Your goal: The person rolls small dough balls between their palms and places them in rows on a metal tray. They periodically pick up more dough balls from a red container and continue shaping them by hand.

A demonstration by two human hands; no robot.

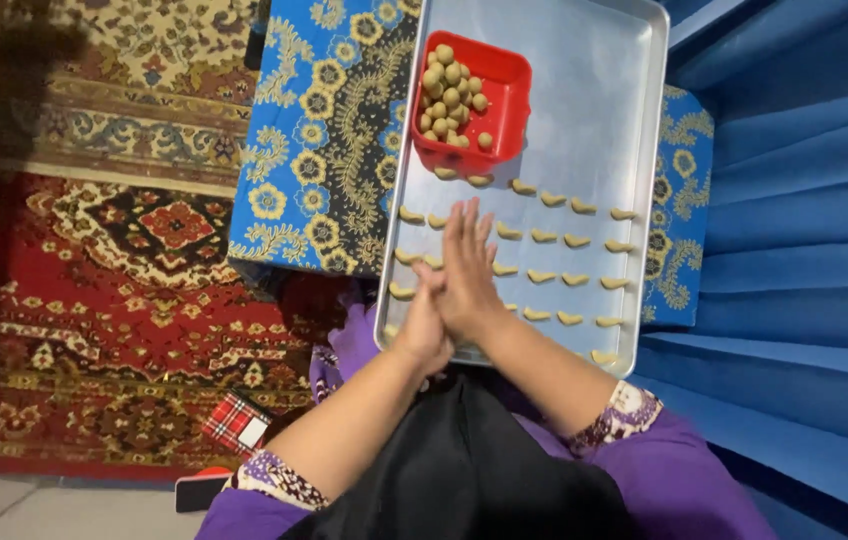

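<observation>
My right hand (468, 262) lies flat on top of my left hand (422, 322), palm pressed to palm, over the near left part of a silver baking tray (599, 90). Whatever sits between the palms is hidden. Rows of small crescent-shaped dough pieces (556, 239) lie on the tray in front of and beside my hands. At the tray's far left a red square container (501, 100) holds several small round dough balls (449, 95).
The tray rests on a low surface covered by a blue floral cloth (319, 140). A red patterned carpet (114, 270) covers the floor at left, with a small red plaid pouch (237, 420) and a phone (199, 490) on it. Blue pleated fabric (804, 240) fills the right.
</observation>
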